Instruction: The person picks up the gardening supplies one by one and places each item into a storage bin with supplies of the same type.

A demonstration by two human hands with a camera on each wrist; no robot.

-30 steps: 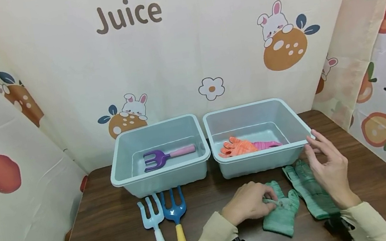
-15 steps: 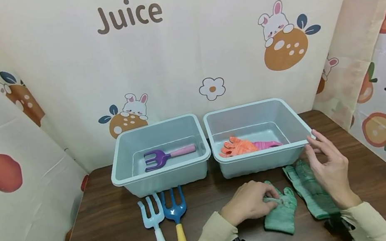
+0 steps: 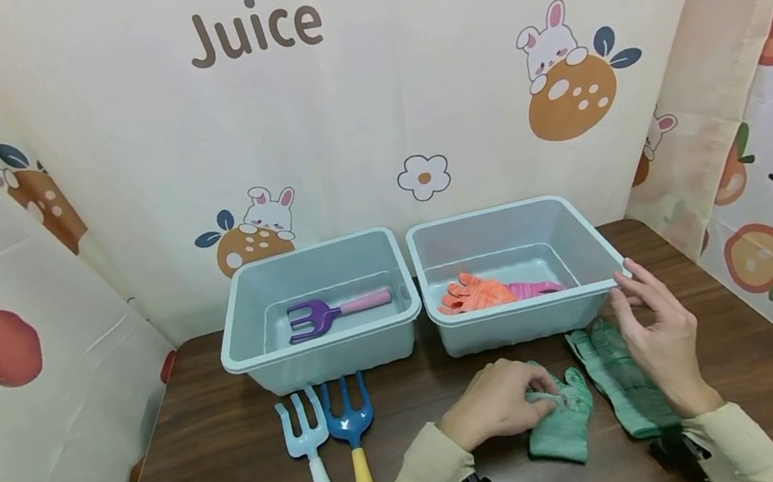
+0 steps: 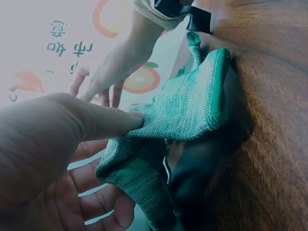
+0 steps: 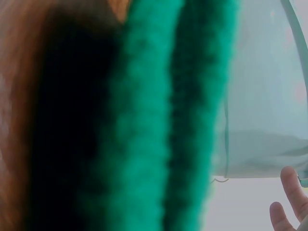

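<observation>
Green glove [image 3: 563, 424] more bunched in left hand [image 3: 494, 403] grip; right hand [image 3: 664, 344] relaxed.

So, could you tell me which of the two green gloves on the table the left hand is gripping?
The left hand pinches the bunched-up green glove nearer the forks; the other green glove lies flat under the right hand.

Two bins [image 3: 324, 352] [image 3: 521, 321] sit side by side on the surface [image 3: 225, 469]; two forks [image 3: 309, 447] [image 3: 352, 436] lie before the left one, two gloves [image 3: 564, 428] [image 3: 625, 384] before the right
</observation>
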